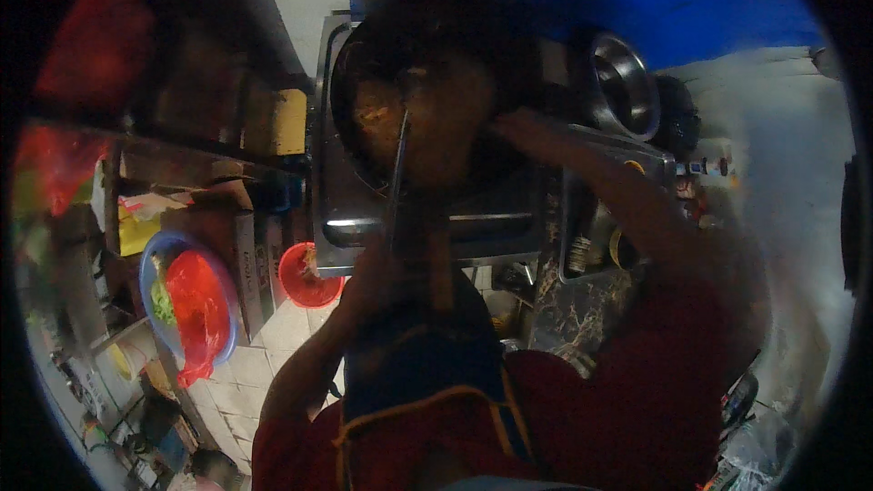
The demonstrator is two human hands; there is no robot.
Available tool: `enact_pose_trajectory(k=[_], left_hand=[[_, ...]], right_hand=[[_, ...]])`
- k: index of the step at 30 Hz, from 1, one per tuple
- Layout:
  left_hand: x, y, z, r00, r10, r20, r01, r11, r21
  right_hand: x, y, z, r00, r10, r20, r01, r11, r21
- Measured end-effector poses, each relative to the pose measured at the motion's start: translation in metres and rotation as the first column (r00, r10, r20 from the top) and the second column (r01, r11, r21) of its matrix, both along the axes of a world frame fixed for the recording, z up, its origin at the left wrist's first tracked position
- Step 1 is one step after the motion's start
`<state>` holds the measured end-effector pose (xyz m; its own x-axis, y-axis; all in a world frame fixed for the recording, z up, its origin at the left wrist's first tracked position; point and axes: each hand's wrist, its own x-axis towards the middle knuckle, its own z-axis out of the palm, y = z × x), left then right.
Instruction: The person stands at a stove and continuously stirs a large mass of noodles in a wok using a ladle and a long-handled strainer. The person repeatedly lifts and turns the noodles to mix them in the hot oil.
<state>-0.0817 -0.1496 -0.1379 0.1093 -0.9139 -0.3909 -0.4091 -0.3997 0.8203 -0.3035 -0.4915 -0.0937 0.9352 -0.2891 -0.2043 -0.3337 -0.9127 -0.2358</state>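
A large dark wok (349,150) sits on a stainless steel stove (334,218), with brownish food (374,112) visible at its left side. My left hand (376,256) grips a long-handled metal utensil (399,164), whose far end reaches into the wok. My right hand (516,128) is at the wok's right side, in deep shadow; whether its fingers hold anything is unclear. A blurred brown shape (460,123) covers the middle of the wok. Below it, a wooden handle (442,266) points towards my apron (423,361).
Right of the stove are a shiny metal bowl (655,106), a tray (569,266) with containers and a marbled counter (580,314). On the left are a red bucket (290,279), a cardboard box (249,273) and a blue basin (146,286) with a red plastic bag (201,300) and greens.
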Motion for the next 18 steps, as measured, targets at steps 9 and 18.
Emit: enact_pose_trajectory(k=[9,18], left_hand=[[-0.019,0.01,0.081,0.987,0.124,0.106,-0.077,0.926,-0.37],[-0.031,0.001,0.109,0.896,0.355,-0.268,-0.396,0.911,-0.116]], right_hand=[[0.0,-0.004,0.065,0.899,-0.425,0.107,0.413,0.903,0.121],[-0.019,0.001,0.15,0.968,-0.236,0.089,0.25,0.944,-0.216]])
